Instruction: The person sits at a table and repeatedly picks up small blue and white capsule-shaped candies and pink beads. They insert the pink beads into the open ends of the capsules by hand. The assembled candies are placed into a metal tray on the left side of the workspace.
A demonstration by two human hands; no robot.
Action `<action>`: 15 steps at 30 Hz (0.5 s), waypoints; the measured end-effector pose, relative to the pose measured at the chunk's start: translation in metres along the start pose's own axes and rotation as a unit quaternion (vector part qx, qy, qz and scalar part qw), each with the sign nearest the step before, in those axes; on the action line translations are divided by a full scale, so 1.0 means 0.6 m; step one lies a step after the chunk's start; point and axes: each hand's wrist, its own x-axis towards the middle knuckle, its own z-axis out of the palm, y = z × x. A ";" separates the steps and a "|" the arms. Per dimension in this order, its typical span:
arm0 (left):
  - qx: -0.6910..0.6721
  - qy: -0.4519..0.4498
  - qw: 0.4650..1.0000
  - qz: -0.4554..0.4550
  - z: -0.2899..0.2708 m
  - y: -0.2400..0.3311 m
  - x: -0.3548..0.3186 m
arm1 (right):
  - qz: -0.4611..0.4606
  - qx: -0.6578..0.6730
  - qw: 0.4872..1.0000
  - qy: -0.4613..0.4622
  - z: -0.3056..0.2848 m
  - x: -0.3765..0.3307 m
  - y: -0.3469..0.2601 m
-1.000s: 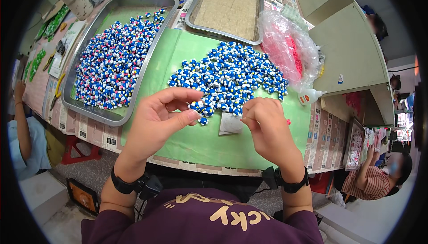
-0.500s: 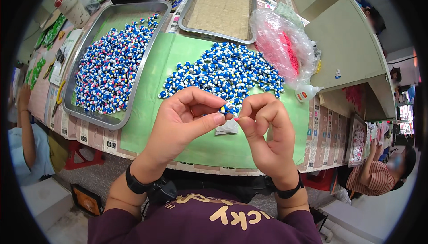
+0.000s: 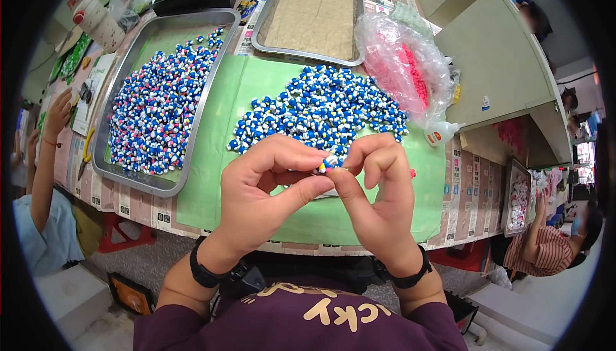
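Between the thumb and fingertips of my left hand (image 3: 266,181) is a tiny blue, white and yellow figurine (image 3: 330,162). My right hand (image 3: 378,197) has its thumb and forefinger pinched against the figurine's near side, where a speck of pink shows. That pink piece is mostly covered by the fingertips. Just beyond both hands, a loose heap of similar blue-and-white figurines (image 3: 321,101) spreads over the green mat (image 3: 212,203). A few pink bits (image 3: 412,173) lie beside my right hand.
Left stands a metal tray (image 3: 186,165) filled with figurines, many with pink parts. Behind the heap sits a tray with a beige surface (image 3: 314,17). A plastic bag of pink pieces (image 3: 410,72) and a white glue bottle (image 3: 443,133) are at right. Co-workers sit either side.
My right hand has moved left, bringing the pink piece from beside the figurine into contact with it. At far left, a co-worker's hand has risen.
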 end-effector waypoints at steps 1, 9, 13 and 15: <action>0.008 -0.009 1.000 0.009 0.000 0.002 0.000 | 0.015 0.024 0.999 -0.019 -0.005 0.001 0.002; 0.183 0.074 0.971 0.136 -0.085 0.032 0.001 | 0.060 0.002 0.997 0.046 -0.150 0.005 0.029; 0.359 0.197 0.898 0.163 -0.236 0.075 -0.023 | 0.123 -0.225 0.966 0.033 -0.232 -0.020 0.072; 0.428 0.251 0.856 0.147 -0.306 0.079 -0.037 | 0.156 -0.258 0.953 -0.021 -0.248 -0.048 0.098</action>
